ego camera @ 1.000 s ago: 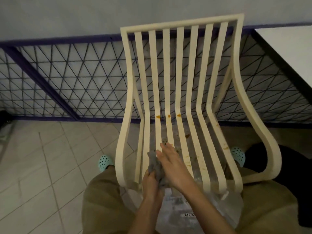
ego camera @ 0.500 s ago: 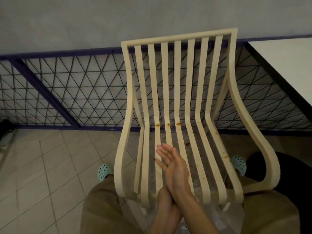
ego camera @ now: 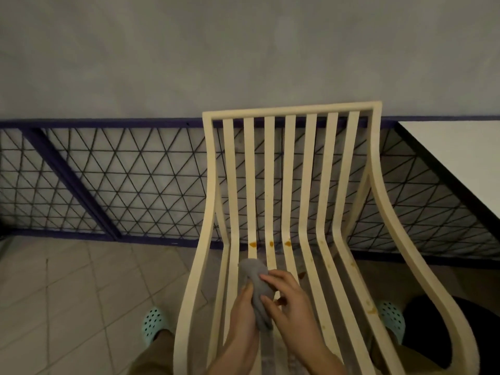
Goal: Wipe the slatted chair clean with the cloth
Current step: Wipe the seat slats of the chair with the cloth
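Nearest the camera, khaki trousers frame the front of the cream slatted chair. Both bare hands meet over its seat slats, left of the middle. The left grip is wrapped round the lower part of a rolled grey cloth. The right grip pinches the same cloth from the other side, with its fingers curled across it. The cloth's free upper end points toward the seat's bend, just short of three orange spots on neighbouring slats. Fainter brown marks dot the slats to the right. Teal clogs stand on the tiled floor on either side of the chair. Behind the upright backrest runs a railing of triangular wire mesh in a purple frame. A white surface with a dark edge juts in at the right. Beyond is a grey wall.
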